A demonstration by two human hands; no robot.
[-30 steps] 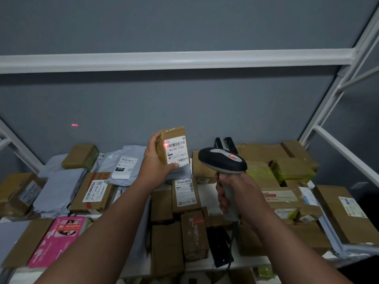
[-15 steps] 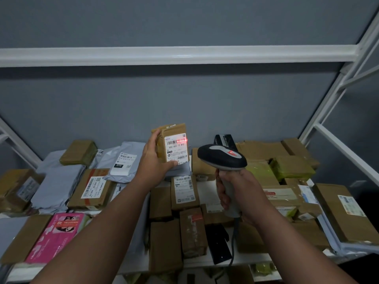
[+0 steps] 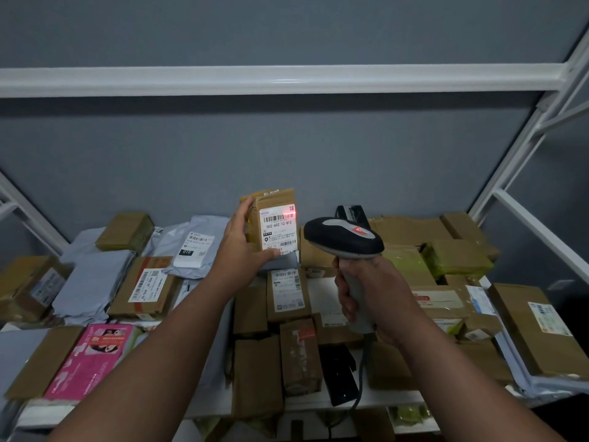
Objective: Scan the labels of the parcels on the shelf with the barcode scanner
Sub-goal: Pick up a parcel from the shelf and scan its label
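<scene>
Nearest, at the shelf's (image 3: pixel 318 401) front edge: a pink box (image 3: pixel 92 358) on the L, plain brown cartons in the middle, a black flat item (image 3: pixel 341 374) beside the scanner's cable.

R hand (image 3: pixel 369 291) is wrapped tight round the grey handle of the barcode scanner (image 3: pixel 344 237), head pointing twd the small brown parcel (image 3: pixel 274 223). L hand (image 3: pixel 239 247) grips that parcel upright, above the pile, fingers on its L side and thumb under the bottom edge. Its white label (image 3: pixel 279 228) faces the camera w/ a red laser spot at the top R corner, just past the barcode.

Behind: grey poly mailers (image 3: pixel 194 247) and more brown boxes, some w/ labels, yellow-green wrapped pkgs (image 3: pixel 455 256) on the R. Farthest: grey wall, white shelf rail (image 3: pixel 287 79) across the top.
</scene>
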